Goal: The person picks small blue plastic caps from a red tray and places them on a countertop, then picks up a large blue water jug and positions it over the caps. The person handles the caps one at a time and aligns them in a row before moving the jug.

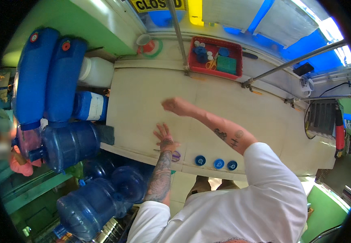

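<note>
My left hand point(166, 137) lies on the pale tabletop point(212, 105) with its fingers spread. By its wrist is a pair of scissors with purple handles point(176, 156), partly covered by my forearm. Farther up, my right hand point(174, 106) reaches across above the table; motion smears its fingers, and nothing shows clearly in it. Along the near edge of the tabletop sit three round blue caps: a left one point(200, 160), a middle one point(218, 163) and a right one point(232, 165).
A red tray point(215, 56) at the back holds yellow-handled scissors point(212, 64), a green box and caps. Metal bars point(297, 60) cross the back edge. Large blue water bottles point(72, 146) crowd the left side. A white mug point(307, 87) stands at the right. Another person point(21, 162) is at far left.
</note>
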